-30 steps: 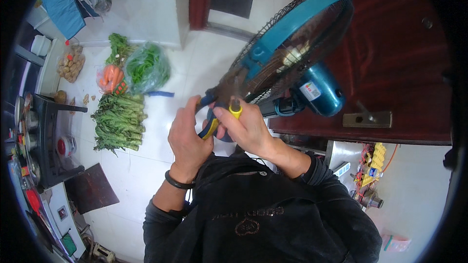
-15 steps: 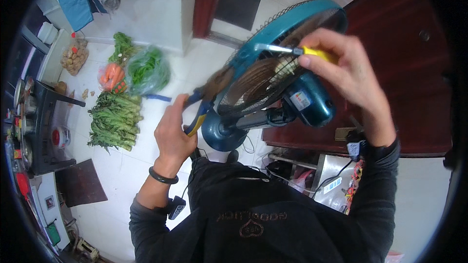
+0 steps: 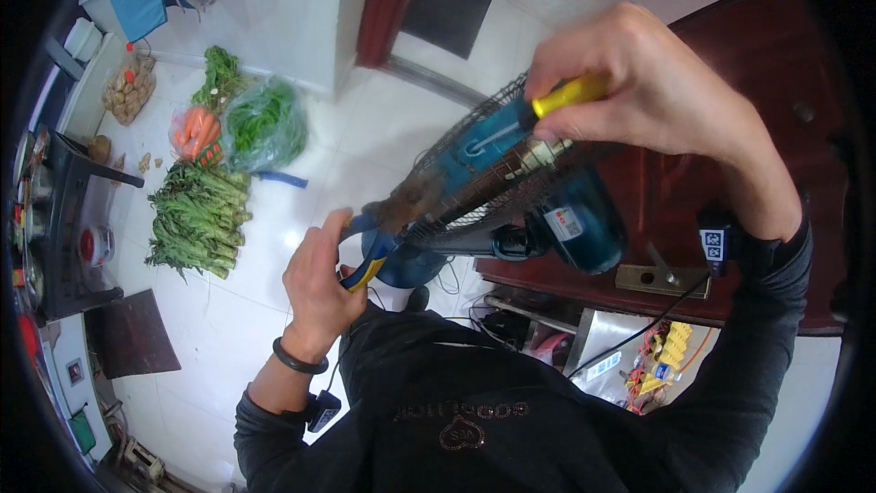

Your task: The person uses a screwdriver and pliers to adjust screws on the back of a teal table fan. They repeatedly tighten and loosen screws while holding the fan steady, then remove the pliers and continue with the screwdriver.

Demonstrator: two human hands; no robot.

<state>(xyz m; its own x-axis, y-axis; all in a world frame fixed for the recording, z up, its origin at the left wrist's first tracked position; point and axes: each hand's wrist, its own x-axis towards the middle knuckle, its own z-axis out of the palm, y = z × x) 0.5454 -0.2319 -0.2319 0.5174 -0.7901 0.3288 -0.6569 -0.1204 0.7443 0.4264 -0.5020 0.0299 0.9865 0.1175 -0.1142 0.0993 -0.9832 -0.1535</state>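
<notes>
My left hand (image 3: 319, 269) is closed around the blue-and-yellow handles of a pair of pliers (image 3: 399, 210). Its rusty jaws are at the near-left rim of an electric fan (image 3: 589, 219) with a teal rim, wire guard and round base. In my right hand (image 3: 639, 82), closed around its yellow handle, is a screwdriver (image 3: 568, 96). Its metal shaft reaches down-left across the fan's teal ring; whether the tip touches the ring I cannot tell. The fan head is turned nearly edge-on, with the guard and a blade showing between my hands.
Leafy green stalks (image 3: 196, 219), carrots (image 3: 194, 132) and a bag of greens (image 3: 265, 123) lie on the floor at left. A dark stool (image 3: 78, 228) stands beyond them. A dark red door (image 3: 730, 82) with a metal lock plate (image 3: 657, 279) is close on the right.
My right hand and the screwdriver have risen, with the shaft now slanting downward. The fan head has turned more edge-on. The pliers stay in my left hand at the rim.
</notes>
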